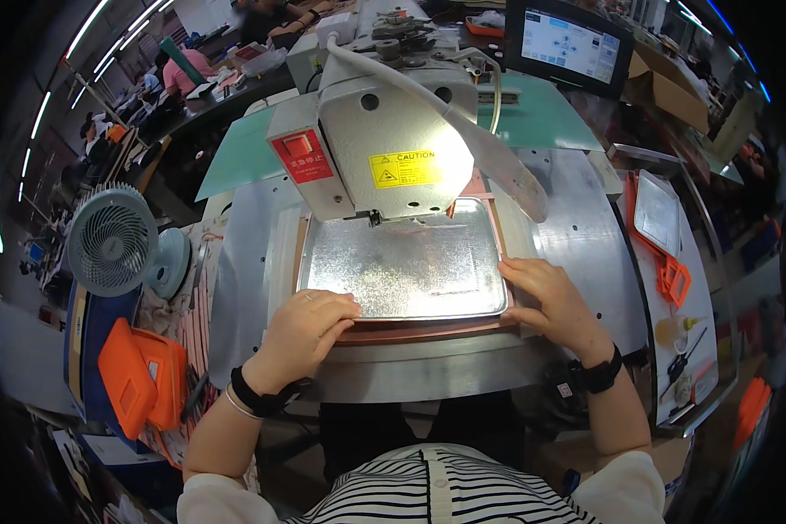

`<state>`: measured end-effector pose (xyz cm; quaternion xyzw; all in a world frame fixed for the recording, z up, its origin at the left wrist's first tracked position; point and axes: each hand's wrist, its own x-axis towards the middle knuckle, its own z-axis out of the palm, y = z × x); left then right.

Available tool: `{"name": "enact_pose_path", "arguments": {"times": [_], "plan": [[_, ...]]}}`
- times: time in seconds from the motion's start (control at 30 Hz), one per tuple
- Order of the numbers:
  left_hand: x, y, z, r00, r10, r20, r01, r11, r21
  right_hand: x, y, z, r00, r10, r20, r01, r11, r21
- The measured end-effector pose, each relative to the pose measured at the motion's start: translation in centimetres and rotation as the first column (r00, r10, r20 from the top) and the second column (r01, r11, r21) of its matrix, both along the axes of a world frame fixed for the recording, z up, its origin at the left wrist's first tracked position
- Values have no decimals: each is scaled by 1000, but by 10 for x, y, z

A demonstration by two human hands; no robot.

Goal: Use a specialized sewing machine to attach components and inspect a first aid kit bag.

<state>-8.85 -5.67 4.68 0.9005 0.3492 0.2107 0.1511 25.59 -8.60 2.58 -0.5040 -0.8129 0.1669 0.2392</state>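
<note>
A shallow silver tray (402,262) with a shiny, grainy bottom lies flat under the head of a grey machine (393,122), on a reddish-brown frame (402,333) that shows along its near edge. My left hand (308,330) holds the tray's near left corner, with its fingers together over the rim. At the near right corner my right hand (550,301) grips the side, its fingers on the right rim and its thumb closer to me. The machine head hides part of the tray's far edge.
A metal worktable (585,253) surrounds the tray. To the left stand a grey fan (113,236) and orange plastic frames (140,375). On the right, a side tray carries another silver tray (657,214), an orange piece (673,279) and scissors (679,367). A screen (569,45) stands at the back.
</note>
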Motion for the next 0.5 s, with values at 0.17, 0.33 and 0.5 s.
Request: {"name": "enact_pose_path", "arguments": {"times": [0.17, 0.33, 0.5], "plan": [[-6, -2, 9, 999, 39, 4, -40, 992, 123, -9, 1, -2, 999, 48, -16, -48, 999, 14], [-16, -9, 5, 996, 80, -41, -75, 990, 118, -26, -2, 3, 994, -5, 107, -3, 997, 79], [-22, -16, 12, 992, 104, -65, -94, 986, 139, -34, 2, 2, 985, 3, 173, -16, 997, 73]]}}
